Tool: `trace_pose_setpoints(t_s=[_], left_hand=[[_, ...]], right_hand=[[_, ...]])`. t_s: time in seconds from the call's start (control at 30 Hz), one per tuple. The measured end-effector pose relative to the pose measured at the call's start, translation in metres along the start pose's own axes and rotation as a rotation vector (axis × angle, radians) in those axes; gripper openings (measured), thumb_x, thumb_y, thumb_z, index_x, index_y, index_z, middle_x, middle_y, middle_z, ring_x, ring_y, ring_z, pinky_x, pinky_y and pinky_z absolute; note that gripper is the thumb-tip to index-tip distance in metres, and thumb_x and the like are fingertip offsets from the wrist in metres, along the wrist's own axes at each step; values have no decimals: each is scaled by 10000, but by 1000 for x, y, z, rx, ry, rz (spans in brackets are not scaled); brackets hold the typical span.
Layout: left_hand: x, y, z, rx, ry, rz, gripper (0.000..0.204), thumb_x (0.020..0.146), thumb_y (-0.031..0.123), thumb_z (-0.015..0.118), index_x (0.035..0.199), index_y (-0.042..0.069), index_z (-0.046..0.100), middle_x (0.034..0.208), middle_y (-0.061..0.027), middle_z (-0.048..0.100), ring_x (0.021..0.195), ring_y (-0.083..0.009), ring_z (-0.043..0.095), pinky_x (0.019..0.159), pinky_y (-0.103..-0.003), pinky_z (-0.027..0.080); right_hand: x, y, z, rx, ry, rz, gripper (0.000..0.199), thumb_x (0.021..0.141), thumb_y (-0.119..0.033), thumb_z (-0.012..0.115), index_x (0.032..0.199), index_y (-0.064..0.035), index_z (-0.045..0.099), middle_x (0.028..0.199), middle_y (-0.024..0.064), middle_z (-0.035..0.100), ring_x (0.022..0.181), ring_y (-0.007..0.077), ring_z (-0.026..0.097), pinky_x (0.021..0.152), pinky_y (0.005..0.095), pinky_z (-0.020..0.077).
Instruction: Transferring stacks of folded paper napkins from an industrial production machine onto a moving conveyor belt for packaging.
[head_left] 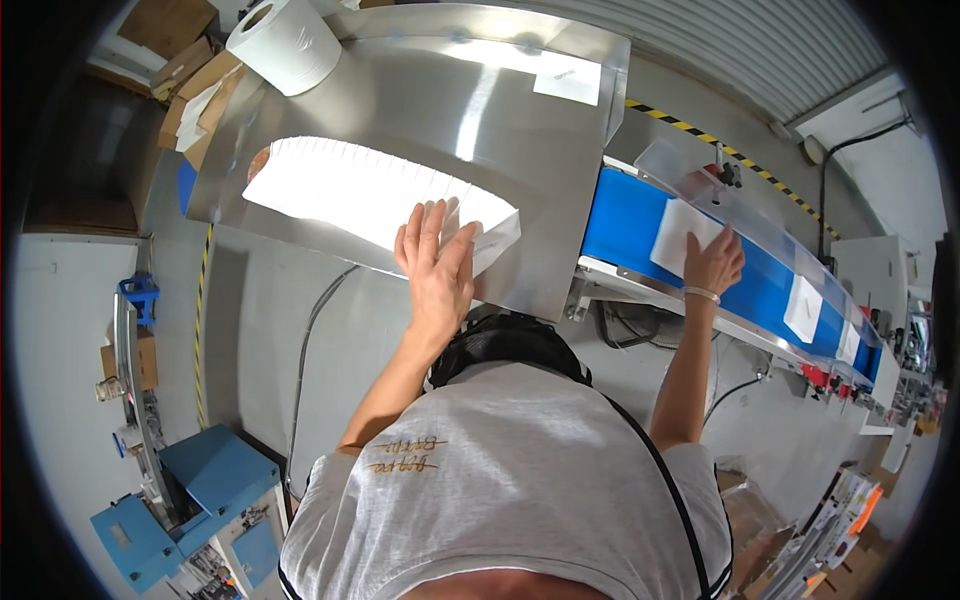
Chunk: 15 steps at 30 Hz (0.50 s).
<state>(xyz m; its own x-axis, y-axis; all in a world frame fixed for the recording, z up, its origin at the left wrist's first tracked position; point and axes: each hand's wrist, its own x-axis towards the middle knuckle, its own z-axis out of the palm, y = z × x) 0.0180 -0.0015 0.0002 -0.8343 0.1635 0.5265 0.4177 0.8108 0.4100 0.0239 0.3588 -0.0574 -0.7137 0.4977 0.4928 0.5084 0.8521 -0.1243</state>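
Observation:
On the steel table, a long fanned row of thin white paper packets [345, 190] lies in a curve. My left hand [438, 262] rests on its right end, fingers stretched out over the packets. Over the blue conveyor belt [622, 215] to the right, my right hand [712, 265] has its thumb on a flat white packet [680, 232] and its fingers by the packet's right edge. The undersides of those fingers are hidden. Further along the belt lie another white packet [803, 308] and a smaller-looking one [848, 342].
A white paper roll [284, 48] stands at the table's far left corner, near open cardboard boxes [203, 105]. A white sheet [568, 78] lies at the far right of the table. A clear guard [770, 235] runs along the conveyor's far side. Blue machine housings [218, 478] stand at lower left.

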Motion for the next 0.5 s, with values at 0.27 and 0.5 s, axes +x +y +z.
trace_pose_setpoints(t_s=[0.27,0.5], left_hand=[[-2,-2,0,12,-2,45,275,744,-44,613,972,94,683,1291,-136,478,1234,-380,382,1025,-524,236],[10,8,-14,-40,-104,59,241,763,85,644,1003,96,665,1349,-159,411,1293,-390,296,1040,-531,186]], right_hand=[[-18,-144,-38,1112,-861,-442,474,719,-122,739,1133,-83,513,1073,83,578,951,204,561,810,319,469],[-21,-167,-17,1153,-802,-884,393,734,-118,720,1080,-65,542,1061,73,572,961,211,549,830,313,451]])
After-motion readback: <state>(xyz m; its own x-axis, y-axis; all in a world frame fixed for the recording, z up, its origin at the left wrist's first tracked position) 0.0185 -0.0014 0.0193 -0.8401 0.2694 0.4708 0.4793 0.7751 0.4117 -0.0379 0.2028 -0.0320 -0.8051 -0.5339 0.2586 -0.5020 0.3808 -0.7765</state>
